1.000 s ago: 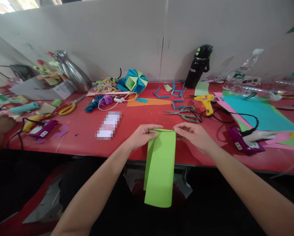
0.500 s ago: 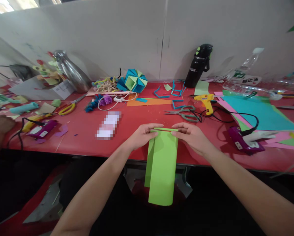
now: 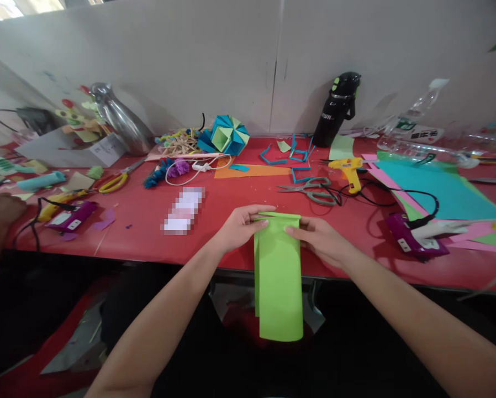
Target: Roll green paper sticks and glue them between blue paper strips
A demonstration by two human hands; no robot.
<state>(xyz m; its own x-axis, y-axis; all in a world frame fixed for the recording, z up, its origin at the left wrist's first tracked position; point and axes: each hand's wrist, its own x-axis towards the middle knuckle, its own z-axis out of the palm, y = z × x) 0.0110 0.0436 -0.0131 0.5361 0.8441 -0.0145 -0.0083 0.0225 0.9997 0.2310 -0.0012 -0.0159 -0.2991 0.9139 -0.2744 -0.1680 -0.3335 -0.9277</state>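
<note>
the lime-green paper hangs folded, its bottom edge curved.

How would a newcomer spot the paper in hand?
Start at the red table. Over its near edge, the left hand and right hand hold lime-green paper by its top. Unlike the flat paper stack at right, it hangs down.

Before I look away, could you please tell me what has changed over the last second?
The right hand has moved its thumb down and inward, from the top right corner of the green paper onto its front face. The paper's lower end has swung right, and less of its rear layer shows. The left hand kept its hold at the top; the gray-handled scissors and glue gun beside them stayed.
</note>
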